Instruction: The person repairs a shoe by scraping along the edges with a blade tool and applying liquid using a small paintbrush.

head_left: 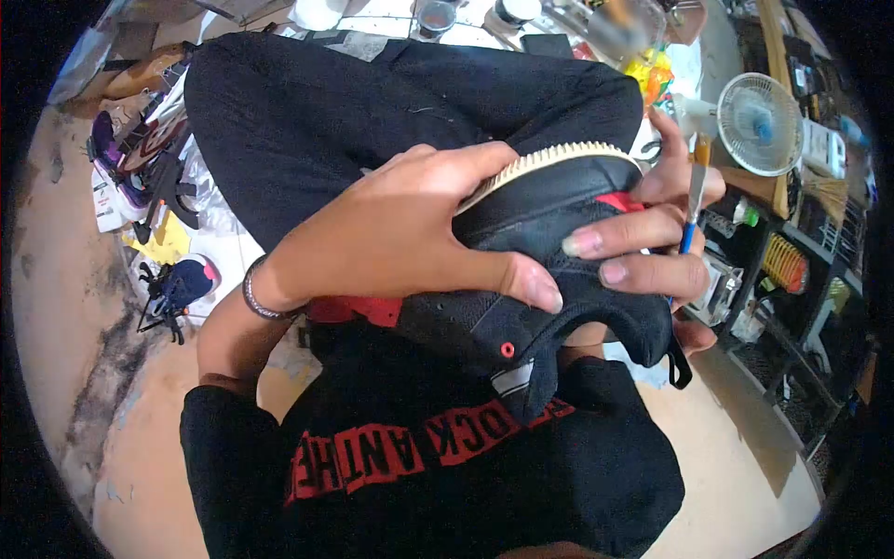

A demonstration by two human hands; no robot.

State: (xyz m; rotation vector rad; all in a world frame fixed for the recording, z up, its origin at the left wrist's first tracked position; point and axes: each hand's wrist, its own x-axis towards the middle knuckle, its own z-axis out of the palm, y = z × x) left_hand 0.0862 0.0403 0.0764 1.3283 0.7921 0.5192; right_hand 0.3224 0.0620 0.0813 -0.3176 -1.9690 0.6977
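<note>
A black sneaker (pixel 535 210) with red accents and a cream ridged sole (pixel 559 156) is held on its side above my lap, its ankle opening towards my chest. My left hand (pixel 400 224) is closed around it, thumb on the upper and fingers by the sole edge. On the other side, my right hand (pixel 666 233) grips the sneaker with fingertips pressed on the upper. A paintbrush (pixel 692 210) with a blue handle is also tucked among the right hand's fingers, bristles up and clear of the shoe. The sneaker's toe and far side are partly hidden.
My black-trousered legs (pixel 307 121) surround the work. At left lie a navy shoe (pixel 191 282) and a purple shoe (pixel 114 158). Ahead stand a cup (pixel 435 17) and other containers. A white fan (pixel 759 124) and a dark shelf rack (pixel 787 345) are at right.
</note>
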